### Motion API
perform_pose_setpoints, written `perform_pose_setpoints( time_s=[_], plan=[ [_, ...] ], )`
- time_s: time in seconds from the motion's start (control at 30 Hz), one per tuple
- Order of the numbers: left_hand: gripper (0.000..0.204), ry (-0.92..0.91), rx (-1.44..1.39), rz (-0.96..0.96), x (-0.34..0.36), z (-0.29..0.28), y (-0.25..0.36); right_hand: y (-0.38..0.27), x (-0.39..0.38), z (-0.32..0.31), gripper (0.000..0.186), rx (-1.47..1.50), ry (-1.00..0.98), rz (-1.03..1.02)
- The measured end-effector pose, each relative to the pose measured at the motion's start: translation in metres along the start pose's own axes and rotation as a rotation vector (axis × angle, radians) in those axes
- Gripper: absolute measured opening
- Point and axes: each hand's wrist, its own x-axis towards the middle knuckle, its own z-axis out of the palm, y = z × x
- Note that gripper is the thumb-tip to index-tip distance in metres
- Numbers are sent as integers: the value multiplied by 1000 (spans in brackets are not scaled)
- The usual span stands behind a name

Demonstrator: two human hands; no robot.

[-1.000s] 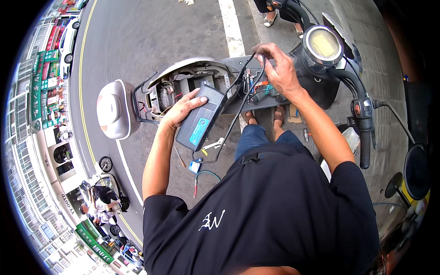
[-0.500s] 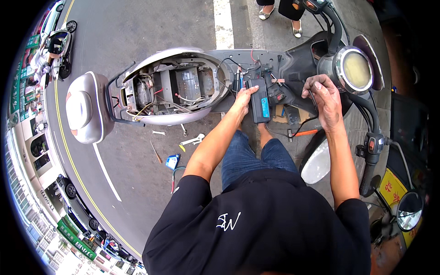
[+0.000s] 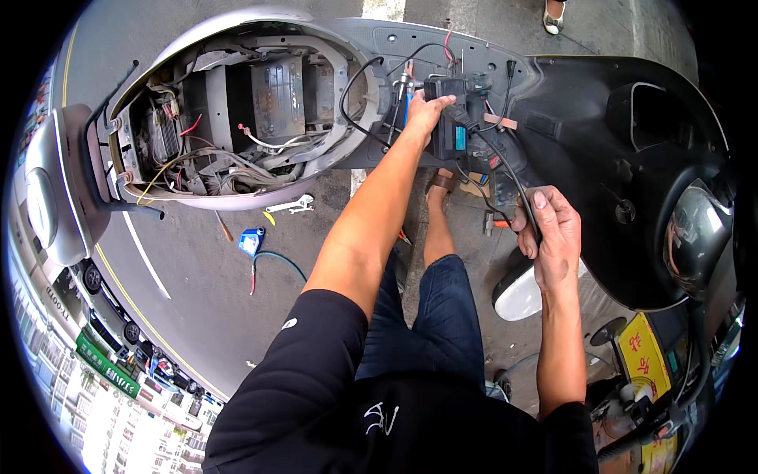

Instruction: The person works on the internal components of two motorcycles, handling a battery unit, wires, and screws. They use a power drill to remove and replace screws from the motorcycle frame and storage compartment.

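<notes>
My left hand (image 3: pixel 426 114) grips the top end of a black rectangular box (image 3: pixel 448 150) with a blue label, held above the scooter's footboard. From near that hand a thick black cable (image 3: pixel 505 162) with a plug-like end runs down to the right. Its lower part is pinched in my right hand (image 3: pixel 550 229), between thumb and curled fingers. Beside my left hand lie tools with blue handles (image 3: pixel 409 103) and thin wires on the footboard (image 3: pixel 489 75). The box's far side is partly hidden by my fingers.
Left of my hands is the scooter's open seat compartment (image 3: pixel 278 95), full of loose wiring. On the ground lie an adjustable wrench (image 3: pixel 294 205), a blue-and-white bottle (image 3: pixel 251 240) and an orange-handled hammer (image 3: pixel 491 225). A person's shoe (image 3: pixel 553 17) shows at the far right.
My view has shifted, with the scooter now larger and higher up. My right hand has lowered, and the cable now stretches between it and the box. My left hand stays on the box.
</notes>
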Motion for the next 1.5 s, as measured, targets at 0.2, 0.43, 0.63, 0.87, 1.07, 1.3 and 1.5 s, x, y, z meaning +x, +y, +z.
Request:
perform_pose_setpoints(
  time_s=[0.2, 0.43, 0.63, 0.87, 1.07, 1.3, 1.5],
  plan=[
    [64, 114, 47, 156, -34, -12, 13, 6, 27, 14, 26, -154, -178, -84],
    [42, -397, -790, -170, -126, -24, 8, 36, 26, -24, 23, -591, -493, -107],
    [29, -255, -325, -226, -140, -24, -12, 32, 18, -35, 31, -438, -306, 5],
    [49, -565, -720, -402, -154, 12, -14, 51, 8, -41, 26, -668, -494, -132],
    [34, -405, -667, -94, -159, 23, 6, 65, 25, -50, 40, -539, -294, -10],
    [22, -46, -373, 258, -177, -2, 11, 58, 88, 30, 42, -215, -263, -132],
    [19, 187, -150, 375, -193, -28, 10, 63, 92, 44, 40, -121, -297, -18]
  ],
)
